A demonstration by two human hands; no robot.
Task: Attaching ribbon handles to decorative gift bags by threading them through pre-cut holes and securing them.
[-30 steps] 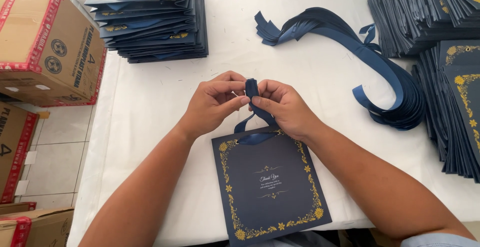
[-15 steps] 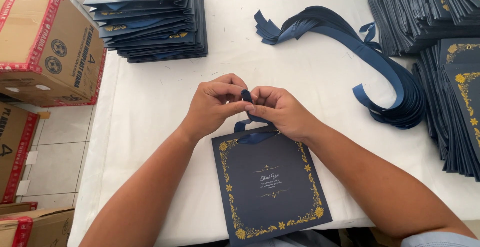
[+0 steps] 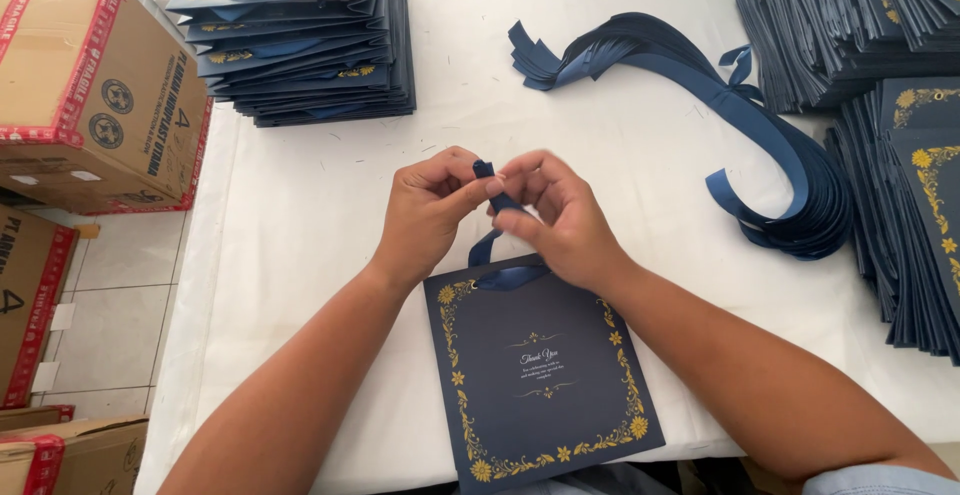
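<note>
A flat navy paper bag with a gold flower border lies on the white table in front of me. Its navy ribbon handle rises from the bag's top edge. My left hand and my right hand meet just above the bag, and both pinch the ribbon's end between fingertips. The ribbon tip sticks up between my thumbs.
A stack of finished navy bags sits at the back left. A bundle of loose navy ribbons curves across the back right, beside piles of flat bags. Cardboard boxes stand off the table's left edge.
My fingers have shifted on the ribbon end, working it between both hands; the tip now pokes up again. The bag has stayed in place.
</note>
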